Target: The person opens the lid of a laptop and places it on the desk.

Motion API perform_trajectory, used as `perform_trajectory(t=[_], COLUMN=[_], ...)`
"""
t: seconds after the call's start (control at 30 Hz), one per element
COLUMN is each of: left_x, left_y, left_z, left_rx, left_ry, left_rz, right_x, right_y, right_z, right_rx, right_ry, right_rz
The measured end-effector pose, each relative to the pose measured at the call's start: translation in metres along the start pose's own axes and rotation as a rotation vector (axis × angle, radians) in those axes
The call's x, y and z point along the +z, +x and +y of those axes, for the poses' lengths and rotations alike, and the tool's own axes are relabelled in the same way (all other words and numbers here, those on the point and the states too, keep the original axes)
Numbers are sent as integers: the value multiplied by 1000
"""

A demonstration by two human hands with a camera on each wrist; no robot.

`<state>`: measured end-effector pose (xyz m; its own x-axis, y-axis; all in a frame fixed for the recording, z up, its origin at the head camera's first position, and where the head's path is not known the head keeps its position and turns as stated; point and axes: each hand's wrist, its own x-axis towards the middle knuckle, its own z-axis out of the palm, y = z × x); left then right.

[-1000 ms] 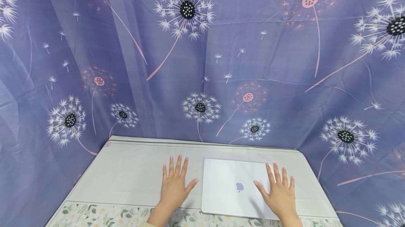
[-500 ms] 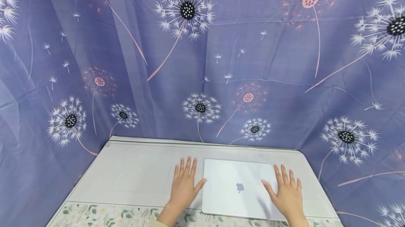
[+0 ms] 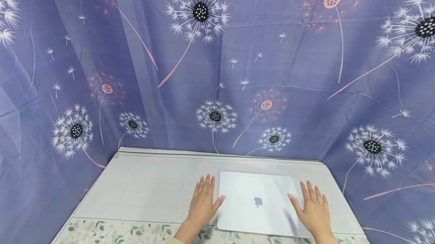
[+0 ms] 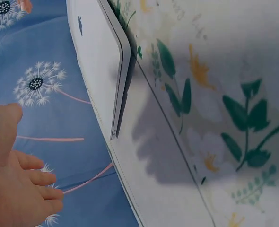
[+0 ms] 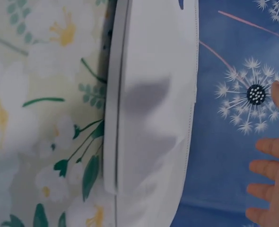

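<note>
A closed silver laptop (image 3: 238,202) with an apple logo on its lid lies flat on the table. My left hand (image 3: 202,203) is held beside the laptop's left edge, its thumb tip overlapping that edge in the head view. Over the opposite side is my right hand (image 3: 314,212), thumb pointing inward across the lid's right edge. Both hands have extended fingers and hold nothing. In the left wrist view the left hand (image 4: 26,189) stands apart from the laptop (image 4: 99,52), casting a shadow on the table. The right hand (image 5: 276,184) likewise shadows the lid (image 5: 153,52) in the right wrist view.
A pale grey mat (image 3: 149,187) covers the table under the laptop. Along the near edge runs a floral cloth (image 3: 112,230) with green leaves. Blue-purple curtains (image 3: 265,62) printed with dandelions rise behind the table and on both sides.
Both hands have shifted to the right and slightly nearer the front. The left hand has come closer to the laptop's left edge, the right toward its right edge. The laptop has not moved.
</note>
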<state>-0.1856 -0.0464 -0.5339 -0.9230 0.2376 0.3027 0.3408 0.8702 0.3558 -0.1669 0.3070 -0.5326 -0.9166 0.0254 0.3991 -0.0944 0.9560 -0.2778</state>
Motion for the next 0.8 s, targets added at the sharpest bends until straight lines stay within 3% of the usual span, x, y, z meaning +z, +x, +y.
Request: perform_trajectory(t=[0.23, 0.43, 0.8], left_x=[5, 10, 19], left_y=[0, -3, -5], left_z=[4, 5, 7], left_rx=[-18, -34, -64], left_ry=[-63, -108, -198], left_rz=[-84, -178, -233], right_x=[5, 12, 17], right_y=[-3, -2, -5], right_z=[8, 16, 21], right_rx=[43, 121, 200], right_ry=[25, 27, 40], right_rz=[-66, -186, -294])
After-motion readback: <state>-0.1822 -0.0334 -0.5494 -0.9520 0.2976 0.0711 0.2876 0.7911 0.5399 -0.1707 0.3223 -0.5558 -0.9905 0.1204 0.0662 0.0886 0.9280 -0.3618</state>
